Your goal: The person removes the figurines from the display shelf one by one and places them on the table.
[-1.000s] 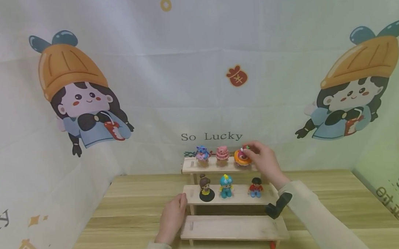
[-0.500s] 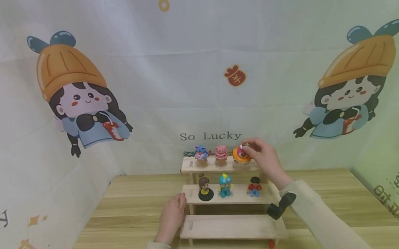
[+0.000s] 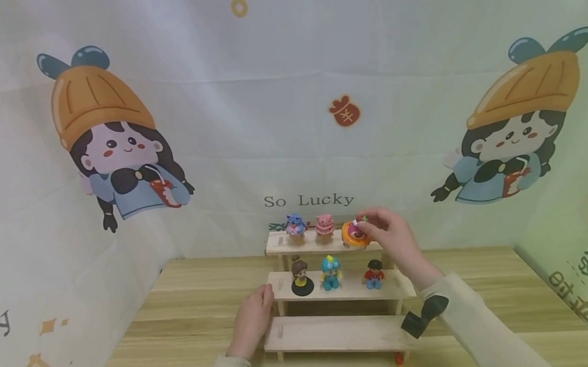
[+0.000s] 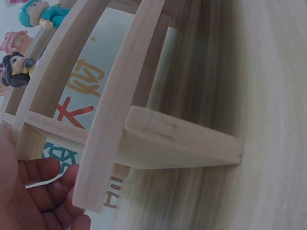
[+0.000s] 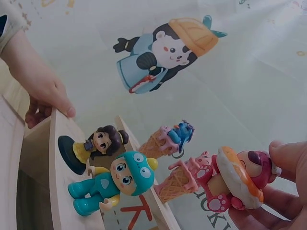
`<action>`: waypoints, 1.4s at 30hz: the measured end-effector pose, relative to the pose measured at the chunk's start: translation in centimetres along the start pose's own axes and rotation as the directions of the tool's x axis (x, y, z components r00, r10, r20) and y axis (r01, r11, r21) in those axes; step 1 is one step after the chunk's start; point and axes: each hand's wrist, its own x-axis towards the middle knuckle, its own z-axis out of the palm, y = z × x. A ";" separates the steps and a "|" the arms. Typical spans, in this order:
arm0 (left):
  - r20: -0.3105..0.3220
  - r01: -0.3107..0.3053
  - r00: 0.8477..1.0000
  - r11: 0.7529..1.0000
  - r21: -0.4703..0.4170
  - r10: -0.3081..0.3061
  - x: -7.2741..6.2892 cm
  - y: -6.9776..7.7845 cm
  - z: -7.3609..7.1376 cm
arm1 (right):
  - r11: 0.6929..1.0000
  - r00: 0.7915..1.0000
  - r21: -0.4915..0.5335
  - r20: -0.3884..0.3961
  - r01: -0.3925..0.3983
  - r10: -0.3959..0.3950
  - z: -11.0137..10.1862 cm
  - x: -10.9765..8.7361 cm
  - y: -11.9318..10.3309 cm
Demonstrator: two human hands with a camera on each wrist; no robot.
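My right hand (image 3: 395, 242) pinches a pink bear figurine (image 5: 256, 165) with an orange swim ring round its body, at the right end of the top shelf (image 3: 282, 250). In the right wrist view, thumb and fingers hold its head and its pink paws point away from the hand. My left hand (image 3: 250, 320) grips the left end of the middle shelf (image 3: 346, 295) of a three-step wooden stand, thumb on the edge. Beside the bear stand a pink ice-cream-cone figurine (image 3: 325, 228) and a blue one (image 3: 295, 228).
On the middle shelf stand a brown-haired doll on a black base (image 3: 301, 278), a teal-suited figurine (image 3: 330, 274) and a red-jacketed figurine (image 3: 374, 275). A small orange-red object (image 3: 400, 360) lies below the bottom shelf (image 3: 343, 333). A printed cloth backdrop (image 3: 292, 124) surrounds the wooden tabletop (image 3: 167, 307).
The bear figurine in my right hand rises slightly, then comes down again and tilts a little. My right forearm has swung slightly outward to the right. The left hand keeps its place.
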 end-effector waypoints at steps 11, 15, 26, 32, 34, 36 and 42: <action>-0.011 0.004 1.000 1.000 0.021 -0.004 0.0 0.1 0.1 | 0.998 0.997 -0.010 0.021 0.068 -0.067 -0.6 -1.8 0.1; -0.008 -0.003 1.000 1.000 0.021 0.003 0.0 0.1 0.1 | 0.996 0.996 -0.023 0.043 0.084 -0.083 -0.8 -3.0 0.0; -0.003 -0.013 1.000 1.000 0.001 0.013 0.0 0.2 0.1 | 0.992 0.991 -0.053 0.083 0.111 -0.106 -0.8 -5.5 0.0; -0.023 -0.024 0.999 1.000 0.016 0.025 0.0 0.2 0.2 | 0.989 0.989 -0.080 0.089 0.125 -0.118 -0.8 -6.8 0.3; -0.022 -0.028 0.999 0.999 0.019 0.029 0.0 0.2 0.2 | 0.989 0.989 -0.080 0.094 0.123 -0.116 -0.7 -7.1 0.5; -0.015 -0.022 1.000 1.000 0.012 0.023 0.0 0.2 0.2 | 0.991 0.988 -0.065 0.107 0.119 -0.112 -0.6 -7.5 0.7; -0.002 -0.013 1.000 1.000 0.000 0.013 0.0 0.3 0.1 | 0.997 0.986 -0.021 0.152 0.073 -0.069 -0.1 -8.6 1.5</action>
